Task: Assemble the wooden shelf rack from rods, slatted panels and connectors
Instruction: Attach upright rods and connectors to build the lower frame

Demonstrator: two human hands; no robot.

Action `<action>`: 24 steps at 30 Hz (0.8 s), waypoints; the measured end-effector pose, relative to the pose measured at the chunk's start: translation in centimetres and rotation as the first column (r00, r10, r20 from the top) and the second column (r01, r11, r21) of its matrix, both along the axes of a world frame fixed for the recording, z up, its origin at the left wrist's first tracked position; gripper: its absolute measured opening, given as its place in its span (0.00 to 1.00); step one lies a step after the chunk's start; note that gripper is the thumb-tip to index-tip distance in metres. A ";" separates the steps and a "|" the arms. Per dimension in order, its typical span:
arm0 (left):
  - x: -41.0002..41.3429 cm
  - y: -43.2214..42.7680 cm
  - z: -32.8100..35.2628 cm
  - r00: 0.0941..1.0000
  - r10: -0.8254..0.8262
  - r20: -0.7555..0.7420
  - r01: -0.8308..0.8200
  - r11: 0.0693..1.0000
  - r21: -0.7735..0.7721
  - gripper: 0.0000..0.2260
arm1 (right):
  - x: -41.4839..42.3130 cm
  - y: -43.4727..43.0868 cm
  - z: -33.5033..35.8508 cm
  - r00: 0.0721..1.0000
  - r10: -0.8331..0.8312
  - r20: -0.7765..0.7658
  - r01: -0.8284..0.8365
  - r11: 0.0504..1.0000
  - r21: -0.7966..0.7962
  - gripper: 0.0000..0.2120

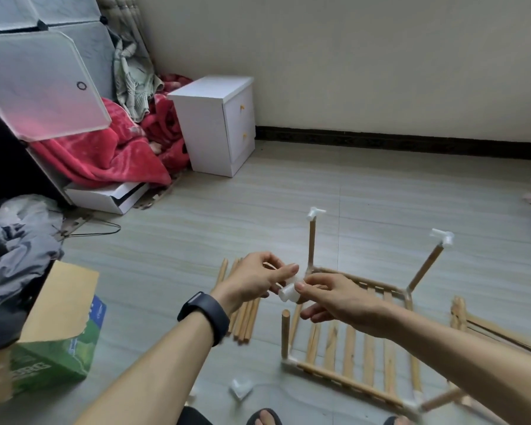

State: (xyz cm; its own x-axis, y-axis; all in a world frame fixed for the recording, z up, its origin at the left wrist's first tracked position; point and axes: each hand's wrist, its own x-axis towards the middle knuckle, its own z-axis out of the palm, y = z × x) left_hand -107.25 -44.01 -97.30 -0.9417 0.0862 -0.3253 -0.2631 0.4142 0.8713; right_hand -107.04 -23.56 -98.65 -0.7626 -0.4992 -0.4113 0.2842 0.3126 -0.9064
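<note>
**Connector pinched between both hands above the rack**

My left hand (255, 280) and right hand (334, 299) meet in mid-air, both holding 1 white connector (288, 292). My left fingers (265, 258) are curled, with the thumb laid along the connector's top. My right thumb and forefinger pinch its other end, and the other right fingers sit loosely bent beneath. A black band (204, 315) wraps my left wrist.

Below my hands and to the right, a panel (350, 342) lies flat on the floor (196, 225) with a white joint at each corner. 4 rods stand in those corners:

- The near-left rod (285, 332) is upright with a bare top, just under my hands.
- The far-left rod (311, 240) is upright.
- The far-right rod (425, 265) leans outward.
- The near-right rod (442, 398) tilts low and looks blurred.

Top connectors (314, 212) cap the 2 far rods.

Spare rods (246, 320) lie bundled on the floor under my left hand, just left of the panel. A loose connector (241, 389) lies near my foot (265, 417). A 2nd panel (460, 311) lies at the right, partly hidden by my right arm.

A green box (56, 348) with an open flap stands at my left. A white cabinet (218, 124) stands by the wall, next to a red blanket (111, 148).
</note>
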 end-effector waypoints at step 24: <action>-0.5 0.1 -4.4 0.973 -0.023 0.231 0.043 0.996 -0.080 0.17 | 0.0 -2.3 -4.5 0.978 -0.209 -0.017 0.209 0.963 0.169 0.10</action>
State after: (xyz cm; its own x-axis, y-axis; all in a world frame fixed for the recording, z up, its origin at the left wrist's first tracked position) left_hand -107.75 -43.95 -101.73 -0.8381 0.0793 -0.5397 -0.4367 0.4952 0.7510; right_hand -107.04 -25.89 -103.17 -0.8422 -0.2519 -0.4767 0.3606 0.3942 -0.8453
